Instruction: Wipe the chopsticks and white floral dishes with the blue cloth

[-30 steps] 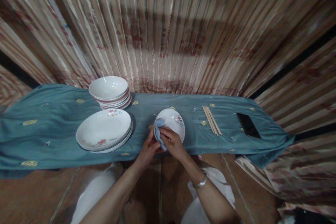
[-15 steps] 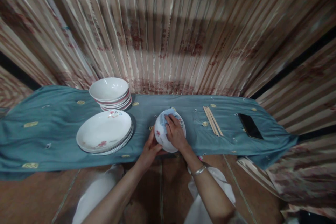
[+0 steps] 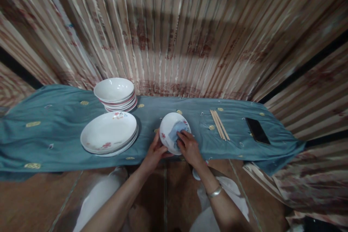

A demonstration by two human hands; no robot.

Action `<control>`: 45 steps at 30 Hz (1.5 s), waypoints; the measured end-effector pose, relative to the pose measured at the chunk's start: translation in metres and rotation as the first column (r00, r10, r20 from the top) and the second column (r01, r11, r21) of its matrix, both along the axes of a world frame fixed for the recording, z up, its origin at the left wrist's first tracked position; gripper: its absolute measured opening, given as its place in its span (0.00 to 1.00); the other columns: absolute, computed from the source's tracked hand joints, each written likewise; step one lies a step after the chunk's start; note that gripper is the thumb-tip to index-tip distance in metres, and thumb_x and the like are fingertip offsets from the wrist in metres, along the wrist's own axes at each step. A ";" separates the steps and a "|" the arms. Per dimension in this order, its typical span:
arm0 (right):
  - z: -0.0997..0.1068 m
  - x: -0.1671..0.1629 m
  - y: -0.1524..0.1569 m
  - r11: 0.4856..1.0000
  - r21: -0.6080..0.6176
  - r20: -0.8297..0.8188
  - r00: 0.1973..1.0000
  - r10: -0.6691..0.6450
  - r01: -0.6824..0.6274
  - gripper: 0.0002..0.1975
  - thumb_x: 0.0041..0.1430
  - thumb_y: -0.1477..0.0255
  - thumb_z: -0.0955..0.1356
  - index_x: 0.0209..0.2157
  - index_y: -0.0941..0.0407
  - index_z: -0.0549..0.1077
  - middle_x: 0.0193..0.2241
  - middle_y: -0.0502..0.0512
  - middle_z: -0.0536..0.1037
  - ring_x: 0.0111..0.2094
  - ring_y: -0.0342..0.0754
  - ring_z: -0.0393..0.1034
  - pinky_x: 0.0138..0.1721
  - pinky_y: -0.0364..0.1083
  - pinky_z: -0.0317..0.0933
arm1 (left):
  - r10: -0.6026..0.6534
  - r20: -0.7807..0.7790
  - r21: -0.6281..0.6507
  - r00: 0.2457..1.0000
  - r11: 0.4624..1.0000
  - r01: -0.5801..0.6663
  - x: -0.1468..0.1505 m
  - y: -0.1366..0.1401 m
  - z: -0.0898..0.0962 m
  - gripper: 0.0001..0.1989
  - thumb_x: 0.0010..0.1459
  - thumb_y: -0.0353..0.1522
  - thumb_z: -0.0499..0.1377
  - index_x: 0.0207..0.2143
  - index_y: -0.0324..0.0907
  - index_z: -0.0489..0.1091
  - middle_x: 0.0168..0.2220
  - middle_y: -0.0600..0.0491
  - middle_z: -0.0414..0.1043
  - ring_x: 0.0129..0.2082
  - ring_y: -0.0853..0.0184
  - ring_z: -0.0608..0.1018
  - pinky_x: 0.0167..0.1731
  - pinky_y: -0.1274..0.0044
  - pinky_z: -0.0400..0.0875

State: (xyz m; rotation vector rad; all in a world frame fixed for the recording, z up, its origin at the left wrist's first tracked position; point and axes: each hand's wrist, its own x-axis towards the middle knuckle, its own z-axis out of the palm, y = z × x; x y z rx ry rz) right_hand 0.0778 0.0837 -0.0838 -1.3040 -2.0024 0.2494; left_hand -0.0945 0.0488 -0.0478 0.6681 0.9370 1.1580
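A small white plate [image 3: 170, 119] with red flowers near its rim is tilted toward me at the front middle of the table. Its left and lower edge is gripped by my left hand [image 3: 156, 149], with the thumb at the front and the other fingers partly hidden behind it. On the plate's face lies a pale blue cloth [image 3: 176, 129]. My right hand [image 3: 188, 147] has its fingers bent over the cloth and presses it against the lower right of the plate. The fingertips are partly hidden by the hand.
Left of the hands stand a stack of oval plates [image 3: 108, 134] and, behind it, a stack of bowls [image 3: 114, 90]. To the right lie several chopsticks [image 3: 219, 125] and a black phone [image 3: 257, 130]. A green cloth [image 3: 152, 106] covers the narrow table, with a curtain [image 3: 168, 36] behind.
My right hand and the blue cloth have moved down from the plate's upper part toward its lower right. The left hand keeps its hold on the plate.
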 end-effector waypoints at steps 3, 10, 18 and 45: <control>0.007 -0.003 -0.006 0.995 -0.068 -0.088 0.994 0.068 -0.074 0.14 0.60 0.72 0.65 0.46 0.53 0.75 0.46 0.59 0.75 0.48 0.52 0.69 0.51 0.53 0.64 | 0.003 0.007 -0.015 1.000 1.000 -0.003 0.000 0.000 0.001 0.50 0.45 0.29 0.64 0.67 0.52 0.43 0.60 0.47 0.62 0.49 0.57 0.73 0.39 0.67 0.77; 0.016 -0.023 -0.007 0.952 -0.154 -0.272 0.938 0.216 -0.264 0.12 0.59 0.74 0.65 0.42 0.51 0.77 0.44 0.55 0.75 0.46 0.48 0.70 0.50 0.48 0.64 | 0.023 0.015 -0.028 1.000 0.999 -0.023 0.000 0.000 0.004 0.50 0.43 0.27 0.64 0.66 0.51 0.46 0.60 0.46 0.62 0.46 0.59 0.75 0.38 0.67 0.77; 0.021 -0.041 0.006 0.964 -0.065 -0.247 0.940 0.233 -0.256 0.15 0.61 0.73 0.64 0.49 0.52 0.74 0.48 0.57 0.72 0.51 0.48 0.66 0.55 0.49 0.60 | 0.034 -0.014 -0.035 0.999 0.999 -0.034 0.003 -0.001 0.010 0.49 0.43 0.27 0.64 0.66 0.54 0.46 0.62 0.48 0.59 0.50 0.57 0.73 0.39 0.66 0.77; 0.008 0.000 0.011 0.997 -0.070 -0.035 0.999 -0.029 0.027 0.10 0.61 0.71 0.63 0.41 0.56 0.73 0.37 0.58 0.77 0.40 0.51 0.72 0.44 0.49 0.66 | 0.006 -0.013 -0.029 1.000 1.000 -0.007 -0.001 -0.003 0.008 0.52 0.45 0.29 0.64 0.67 0.51 0.40 0.60 0.45 0.62 0.52 0.53 0.72 0.39 0.67 0.77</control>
